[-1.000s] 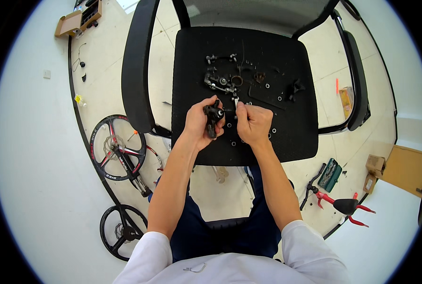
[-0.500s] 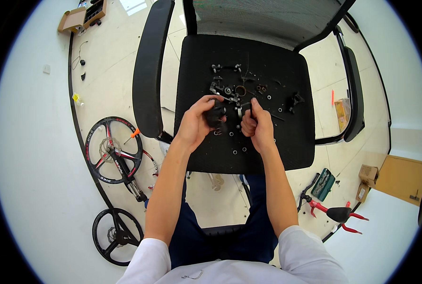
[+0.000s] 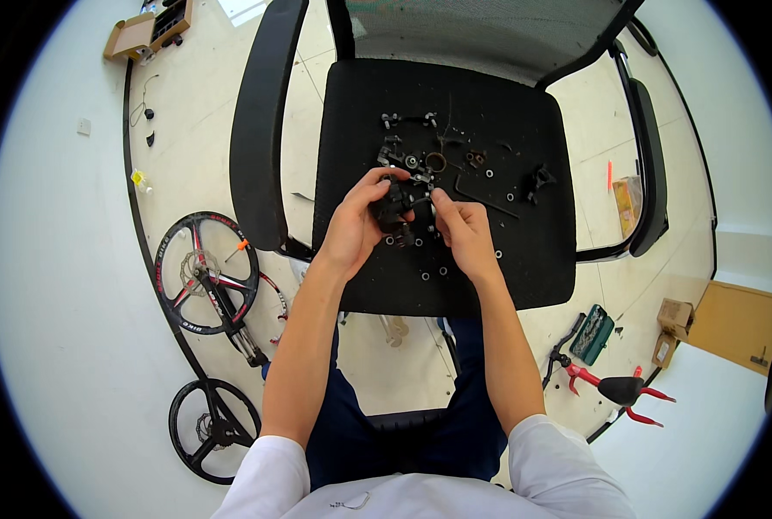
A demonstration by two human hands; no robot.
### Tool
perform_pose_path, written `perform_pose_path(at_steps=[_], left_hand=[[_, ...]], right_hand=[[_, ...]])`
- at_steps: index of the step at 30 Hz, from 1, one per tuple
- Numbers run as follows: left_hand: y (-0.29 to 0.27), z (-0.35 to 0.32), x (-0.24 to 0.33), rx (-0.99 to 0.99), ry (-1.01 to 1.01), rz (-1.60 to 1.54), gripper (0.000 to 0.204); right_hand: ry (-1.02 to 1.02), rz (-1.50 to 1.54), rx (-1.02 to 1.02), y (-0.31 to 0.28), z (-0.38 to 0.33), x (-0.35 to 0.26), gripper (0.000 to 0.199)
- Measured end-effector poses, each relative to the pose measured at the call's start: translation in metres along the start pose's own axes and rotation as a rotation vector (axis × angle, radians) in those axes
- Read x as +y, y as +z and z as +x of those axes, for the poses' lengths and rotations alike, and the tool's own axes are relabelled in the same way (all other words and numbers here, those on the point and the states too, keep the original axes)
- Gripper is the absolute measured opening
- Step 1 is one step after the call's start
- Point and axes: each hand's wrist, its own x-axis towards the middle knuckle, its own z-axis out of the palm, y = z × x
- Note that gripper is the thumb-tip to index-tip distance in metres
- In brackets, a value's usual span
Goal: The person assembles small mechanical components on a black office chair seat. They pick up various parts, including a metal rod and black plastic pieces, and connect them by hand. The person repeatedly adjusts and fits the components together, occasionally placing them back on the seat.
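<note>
My left hand (image 3: 357,221) is closed round a black jointed bicycle part (image 3: 393,208), whose exact kind I cannot make out. Just to its right, my right hand (image 3: 464,227) has thumb and fingers pinched together at the part's right side; whatever lies between the fingertips is hidden. An L-shaped hex key (image 3: 487,200) rests on the black chair seat (image 3: 524,268), right of my right hand's fingers. Beyond my hands lie a rusty ring (image 3: 436,162), a small black and silver bar-like part (image 3: 408,120) and several small nuts or washers. A black bracket-like part (image 3: 540,180) sits toward the seat's right side.
Armrests (image 3: 269,130) flank the seat. On the floor at left are a three-spoke wheel (image 3: 163,285) with a fork, a black wheel (image 3: 176,415) and an orange-handled screwdriver (image 3: 242,246). A green toolbox (image 3: 592,336), red frame (image 3: 583,374) and cardboard boxes (image 3: 674,318) lie at right.
My right hand has shifted left, its raised thumb coming down into a pinch beside the black part. The hex key now shows fully on the seat. The left hand keeps its grip.
</note>
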Motion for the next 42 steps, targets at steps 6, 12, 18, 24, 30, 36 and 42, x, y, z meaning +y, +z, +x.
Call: perform_pose_path(at_steps=[6,12,18,24,30,36,42], left_hand=[[-0.001,0.0,-0.002,-0.037,0.018,-0.004,0.036],[0.006,0.0,-0.001,0.022,0.041,-0.035,0.03],[0.008,0.003,-0.013,0.067,0.056,0.045,0.025],[0.013,0.004,-0.02,0.056,0.069,0.066,0.025],[0.012,0.005,-0.02,0.019,0.084,0.067,0.025],[0.007,0.004,-0.016,-0.003,0.094,0.076,0.032],[0.009,-0.001,-0.012,-0.039,0.134,0.077,0.037]], right_hand=[[-0.005,-0.042,0.075,-0.004,0.003,0.002,0.061],[-0.217,-0.083,0.183,0.005,-0.007,-0.012,0.031],[-0.37,-0.231,0.209,0.018,-0.011,-0.017,0.02],[-0.417,-0.305,0.175,0.018,-0.006,-0.01,0.018],[-0.358,-0.219,0.219,0.019,-0.008,-0.008,0.016],[-0.332,-0.211,0.217,0.017,-0.005,-0.011,0.015],[-0.366,-0.238,0.196,0.015,-0.005,-0.015,0.014]])
